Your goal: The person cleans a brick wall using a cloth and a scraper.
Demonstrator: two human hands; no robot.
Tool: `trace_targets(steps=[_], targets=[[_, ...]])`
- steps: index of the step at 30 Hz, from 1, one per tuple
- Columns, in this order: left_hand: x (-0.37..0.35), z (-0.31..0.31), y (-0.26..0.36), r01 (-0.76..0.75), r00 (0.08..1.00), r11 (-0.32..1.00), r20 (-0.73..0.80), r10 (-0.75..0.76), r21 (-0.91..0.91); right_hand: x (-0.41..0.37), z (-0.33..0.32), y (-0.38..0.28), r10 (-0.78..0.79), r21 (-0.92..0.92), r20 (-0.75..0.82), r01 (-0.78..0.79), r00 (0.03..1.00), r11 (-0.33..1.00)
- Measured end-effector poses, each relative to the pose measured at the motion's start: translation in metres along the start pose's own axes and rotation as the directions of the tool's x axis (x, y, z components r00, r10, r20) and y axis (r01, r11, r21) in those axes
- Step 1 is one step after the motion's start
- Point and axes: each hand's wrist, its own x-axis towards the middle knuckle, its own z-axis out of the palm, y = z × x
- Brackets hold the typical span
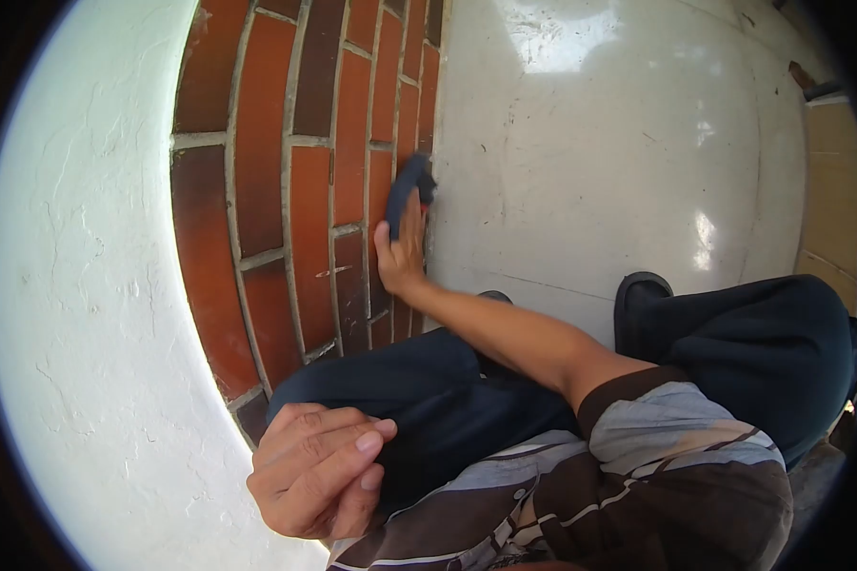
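My right hand (405,257) reaches forward to the low brick wall (309,190) and presses a dark blue cloth (408,190) against the bricks close to the floor. Its fingers lie along the cloth, slightly blurred, and the palm side is hidden. Over my bent left knee, my left hand (319,466) is curled, fingers together with the thumb against them. Nothing shows between its fingers. The bricks are red-orange and dark brown with grey mortar lines.
A white textured wall (86,285) rises on the left beyond the bricks. Pale glossy floor (581,171) stretches ahead. My dark shoe (638,295) rests on it between my knees. Tan tiles or a board (833,190) line the right edge.
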Motion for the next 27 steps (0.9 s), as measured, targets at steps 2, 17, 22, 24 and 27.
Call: trace_targets(steps=[2, 17, 22, 24, 27], targets=[[0.007, -0.001, 0.002, 0.007, 0.998, 1.0, 0.063, -0.006, -0.009, -0.041, -0.009, 0.015, 0.002, -0.053, 0.144, 0.006, 0.99, 0.999], [-0.004, -0.002, -0.005, 0.032, 0.999, 0.999, -0.006, -0.032, -0.012, 0.095, -0.036, 0.027, 0.11, 0.158, -0.002, -0.109, 0.994, 0.981], [0.004, 0.002, -0.009, -0.065, 0.997, 0.996, 0.035, 0.067, -0.054, -0.138, -0.014, 0.06, 0.195, -0.04, 0.241, -0.191, 0.951, 0.981], [0.002, 0.0, -0.009, -0.087, 0.993, 0.995, 0.077, 0.09, -0.038, -0.122, -0.028, 0.054, 0.266, -0.057, 0.283, -0.261, 0.922, 0.964], [-0.007, -0.004, -0.008, -0.093, 0.991, 0.996, 0.094, 0.094, -0.01, -0.039, -0.031, 0.024, 0.223, 0.002, 0.19, -0.227, 0.956, 0.974]])
